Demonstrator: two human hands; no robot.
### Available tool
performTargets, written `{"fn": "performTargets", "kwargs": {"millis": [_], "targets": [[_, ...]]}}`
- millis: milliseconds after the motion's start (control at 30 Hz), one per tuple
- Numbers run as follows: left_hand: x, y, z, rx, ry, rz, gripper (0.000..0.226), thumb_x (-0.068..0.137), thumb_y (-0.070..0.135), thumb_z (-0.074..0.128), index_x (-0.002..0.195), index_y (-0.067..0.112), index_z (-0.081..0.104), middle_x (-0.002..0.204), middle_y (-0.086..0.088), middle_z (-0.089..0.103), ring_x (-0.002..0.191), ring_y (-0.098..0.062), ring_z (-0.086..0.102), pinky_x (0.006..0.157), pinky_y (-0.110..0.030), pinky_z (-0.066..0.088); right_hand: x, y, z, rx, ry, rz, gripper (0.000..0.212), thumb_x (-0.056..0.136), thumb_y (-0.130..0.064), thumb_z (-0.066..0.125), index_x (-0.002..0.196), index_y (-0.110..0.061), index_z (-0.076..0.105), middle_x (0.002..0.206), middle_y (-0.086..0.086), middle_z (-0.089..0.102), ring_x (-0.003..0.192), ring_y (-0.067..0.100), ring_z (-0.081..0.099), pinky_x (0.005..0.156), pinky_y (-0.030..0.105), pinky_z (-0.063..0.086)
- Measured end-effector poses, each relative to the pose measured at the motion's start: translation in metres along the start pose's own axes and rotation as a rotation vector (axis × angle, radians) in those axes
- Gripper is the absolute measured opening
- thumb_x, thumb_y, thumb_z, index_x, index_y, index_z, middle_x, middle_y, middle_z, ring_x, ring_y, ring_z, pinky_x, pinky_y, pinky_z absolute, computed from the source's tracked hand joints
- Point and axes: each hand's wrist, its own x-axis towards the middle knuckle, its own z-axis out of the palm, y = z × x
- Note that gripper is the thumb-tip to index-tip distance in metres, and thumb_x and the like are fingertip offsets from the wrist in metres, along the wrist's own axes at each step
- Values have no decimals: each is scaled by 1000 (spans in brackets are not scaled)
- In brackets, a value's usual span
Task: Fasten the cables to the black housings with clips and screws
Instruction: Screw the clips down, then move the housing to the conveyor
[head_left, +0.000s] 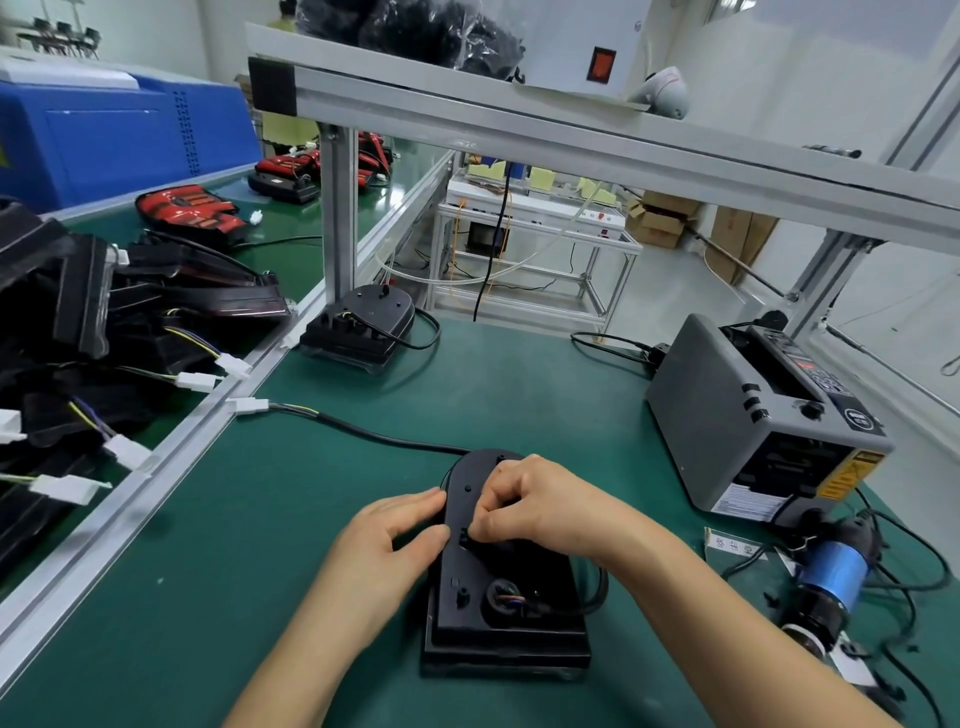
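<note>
A black housing (498, 587) lies on the green mat in front of me. Its black cable (363, 434) runs off to the upper left and ends in a white connector (249, 405). My left hand (387, 538) rests against the housing's left edge, fingers and thumb touching it. Over the middle of the housing, my right hand (535, 504) has its fingers curled, pinching a small black clip (464, 536) against the surface. A cable loop (597, 587) curves round the housing's right side into a round opening.
A second black housing (363, 325) with its cable sits at the back of the mat. A grey tape dispenser (753, 415) stands at the right, a blue-bodied electric screwdriver (826, 582) lies beside it. Several housings with white connectors (104, 338) are piled on the left belt.
</note>
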Motion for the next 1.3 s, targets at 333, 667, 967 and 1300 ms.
{"fn": "performTargets", "kwargs": {"millis": [333,667,967,1300], "targets": [[1,-1,1,-19,9,45,42,84,10,67,106,46,62,105,39,52,104,25,42,85,7,26,2,0,4,-77,53,7,15,71,-32,73,60,-25,67,82,-3,63,82,15,59,81,31,49],[1,-2,1,-24,4,54,41,84,9,67,105,45,64,106,39,54,107,22,44,88,4,28,2,-1,8,-142,101,-12,30,73,-24,69,48,-31,56,86,-2,61,80,10,51,72,30,51],[0,1,1,-29,1,46,43,84,10,67,103,48,63,108,37,54,113,11,48,92,-3,30,1,-2,9,-215,80,-28,29,75,-26,68,52,-30,52,82,-5,60,97,12,45,81,31,48],[0,7,0,16,5,46,55,84,11,67,90,64,53,102,44,49,118,2,46,99,-16,30,-1,-6,10,-329,80,-31,16,78,-30,66,65,-27,57,84,-8,58,104,16,42,88,33,45]]}}
